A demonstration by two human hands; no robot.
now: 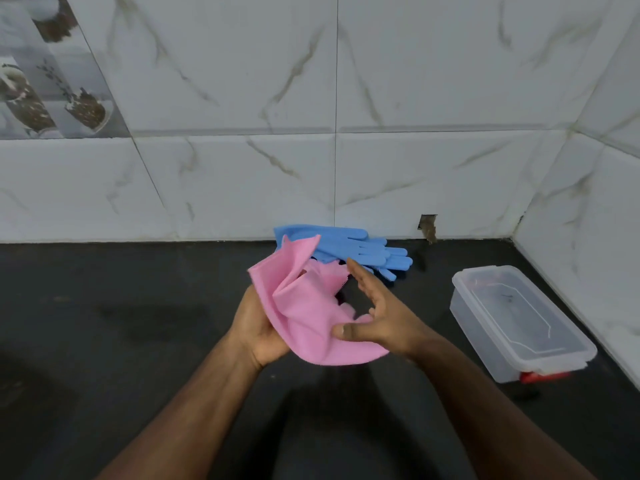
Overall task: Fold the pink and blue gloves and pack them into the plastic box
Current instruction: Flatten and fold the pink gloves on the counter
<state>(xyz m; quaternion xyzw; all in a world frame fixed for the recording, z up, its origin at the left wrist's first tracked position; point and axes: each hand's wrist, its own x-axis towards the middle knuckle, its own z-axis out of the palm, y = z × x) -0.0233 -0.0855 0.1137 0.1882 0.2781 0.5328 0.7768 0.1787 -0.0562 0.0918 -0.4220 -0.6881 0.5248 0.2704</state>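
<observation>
Right now my left hand (258, 327) grips the pink glove (304, 313) from beneath; my right hand (375, 311) is spread, thumb touching it. Its long axis runs toward the counter's back edge, where the blue gloves (353, 249) lie. The plastic box (519, 322) sits rightward, nearer my right hand.

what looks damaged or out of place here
A broken hole in the wall tile just above the counter, behind the blue gloves, shows brown material inside. Nothing else stands out.
</observation>
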